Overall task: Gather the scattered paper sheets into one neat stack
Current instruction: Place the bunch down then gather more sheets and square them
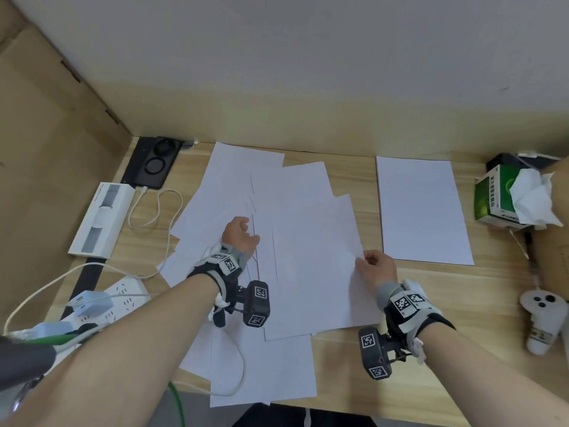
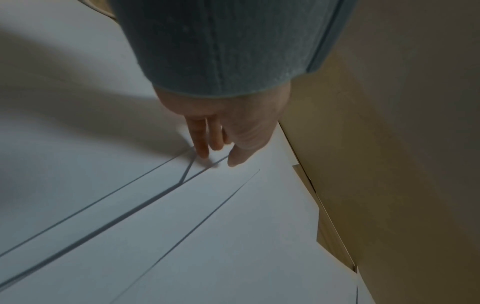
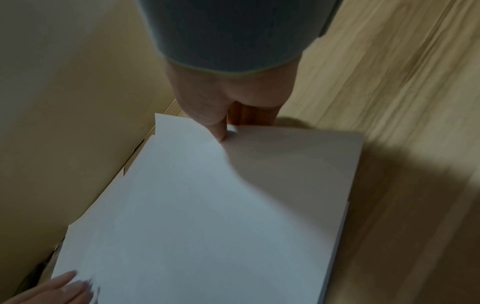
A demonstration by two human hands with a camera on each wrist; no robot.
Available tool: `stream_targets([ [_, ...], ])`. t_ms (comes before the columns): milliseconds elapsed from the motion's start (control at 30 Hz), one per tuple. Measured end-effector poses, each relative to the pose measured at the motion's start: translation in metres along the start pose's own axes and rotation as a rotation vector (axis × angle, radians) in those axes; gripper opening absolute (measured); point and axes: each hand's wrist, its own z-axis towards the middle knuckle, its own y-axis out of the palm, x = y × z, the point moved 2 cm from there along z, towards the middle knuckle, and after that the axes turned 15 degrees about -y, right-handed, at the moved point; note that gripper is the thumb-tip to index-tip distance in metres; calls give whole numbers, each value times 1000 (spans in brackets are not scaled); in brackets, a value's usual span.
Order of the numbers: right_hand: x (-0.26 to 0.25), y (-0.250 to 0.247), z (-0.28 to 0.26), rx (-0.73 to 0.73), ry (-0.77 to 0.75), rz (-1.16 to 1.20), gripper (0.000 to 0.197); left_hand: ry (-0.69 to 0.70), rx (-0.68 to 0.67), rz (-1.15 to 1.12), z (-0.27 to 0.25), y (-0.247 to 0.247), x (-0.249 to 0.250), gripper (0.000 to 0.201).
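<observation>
Several white paper sheets (image 1: pixel 295 229) lie fanned and overlapping across the middle of the wooden table (image 1: pixel 462 334). One separate sheet (image 1: pixel 421 208) lies flat to the right. My left hand (image 1: pixel 241 234) rests on the left part of the pile, its straight fingertips (image 2: pixel 202 152) touching the overlapping sheet edges (image 2: pixel 155 195). My right hand (image 1: pixel 374 265) pinches the right edge of the top sheet (image 3: pixel 207 205), thumb (image 3: pixel 218 131) on top and fingers underneath, and that edge curls up slightly.
A white power strip (image 1: pixel 104 306) with plugs and cables lies at the left, with a white flat box (image 1: pixel 101 217) and a black charger (image 1: pixel 154 164) behind it. A green tissue box (image 1: pixel 505 195) and a white controller (image 1: pixel 542 322) stand at the right. Cardboard walls enclose the table.
</observation>
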Motion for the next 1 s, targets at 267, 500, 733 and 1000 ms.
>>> stream_targets([
  [267, -14, 5, -19, -111, 33, -66, 16, -187, -137, 319, -26, 2, -17, 48],
  [500, -13, 10, -25, -123, 14, -115, 18, -56, -123, 204, -31, 5, -27, 45],
  [733, -11, 8, -26, -99, 11, -80, 18, -20, -178, 148, -46, 15, -35, 10],
  [1000, -1, -5, -24, -99, -9, 13, 29, -52, -341, 45, -60, 19, -25, 20],
])
